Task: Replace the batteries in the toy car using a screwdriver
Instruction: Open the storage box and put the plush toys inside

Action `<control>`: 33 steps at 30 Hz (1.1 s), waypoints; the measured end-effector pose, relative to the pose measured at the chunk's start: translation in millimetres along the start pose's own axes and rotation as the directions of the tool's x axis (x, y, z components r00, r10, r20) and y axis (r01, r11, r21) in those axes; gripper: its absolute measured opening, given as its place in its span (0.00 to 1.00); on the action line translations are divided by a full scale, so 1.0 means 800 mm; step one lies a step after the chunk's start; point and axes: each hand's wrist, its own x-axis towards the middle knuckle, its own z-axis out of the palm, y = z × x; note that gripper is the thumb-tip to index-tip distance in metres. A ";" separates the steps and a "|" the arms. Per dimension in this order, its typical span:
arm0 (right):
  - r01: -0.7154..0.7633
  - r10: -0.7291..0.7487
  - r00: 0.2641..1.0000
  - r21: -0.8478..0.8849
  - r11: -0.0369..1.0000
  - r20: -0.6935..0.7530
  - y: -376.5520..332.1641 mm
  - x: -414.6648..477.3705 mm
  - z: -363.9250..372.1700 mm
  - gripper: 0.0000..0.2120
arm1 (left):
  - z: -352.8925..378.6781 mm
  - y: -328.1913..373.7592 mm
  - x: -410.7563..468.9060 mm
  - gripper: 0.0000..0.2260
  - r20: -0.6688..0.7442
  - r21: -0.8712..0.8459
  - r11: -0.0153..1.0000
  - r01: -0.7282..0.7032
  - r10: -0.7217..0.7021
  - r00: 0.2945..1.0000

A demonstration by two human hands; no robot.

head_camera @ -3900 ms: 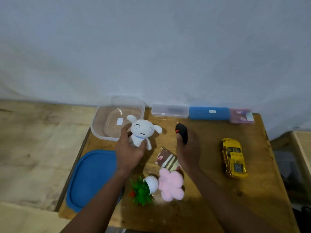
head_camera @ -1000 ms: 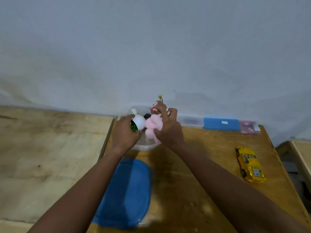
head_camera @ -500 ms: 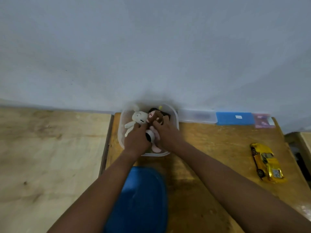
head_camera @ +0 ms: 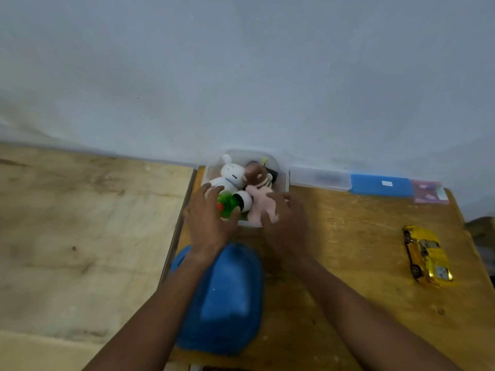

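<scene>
The yellow toy car (head_camera: 428, 255) lies on the right side of the wooden table (head_camera: 348, 250), far from both hands. My left hand (head_camera: 209, 220) and my right hand (head_camera: 286, 223) hover with spread, relaxed fingers just in front of a clear plastic tub (head_camera: 284, 180) at the table's back. Neither hand holds anything. The tub is filled with a white plush (head_camera: 230, 175), a brown striped plush (head_camera: 258, 178), a pink plush (head_camera: 261, 207) and a small potted plant toy (head_camera: 233, 204). No screwdriver or batteries are visible.
A blue lid (head_camera: 227, 298) lies on the table under my left forearm. Along the back wall sit a clear flat case (head_camera: 320, 179), a blue case (head_camera: 380, 184) and a pink packet (head_camera: 428, 191). A second wooden surface (head_camera: 88, 236) adjoins on the left.
Both hands have let go of the toys, which now lie in the tub, and have drawn back slightly with fingers spread. The car has not moved on the table.
</scene>
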 end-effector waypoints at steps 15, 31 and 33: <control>-0.367 0.285 0.800 0.056 0.928 0.527 0.031 -0.170 0.021 0.23 | -0.028 -0.060 -0.186 0.37 0.156 0.049 0.617 0.786 -0.782 0.604; -0.282 0.249 0.959 0.392 0.876 0.134 0.006 -0.019 -0.023 0.20 | -0.043 -0.007 -0.056 0.16 -0.143 -0.407 0.771 0.490 -0.583 0.800; -0.284 0.269 0.959 0.379 0.881 0.094 0.004 0.013 -0.026 0.18 | -0.038 -0.003 -0.015 0.15 -0.112 -0.414 0.783 0.464 -0.549 0.828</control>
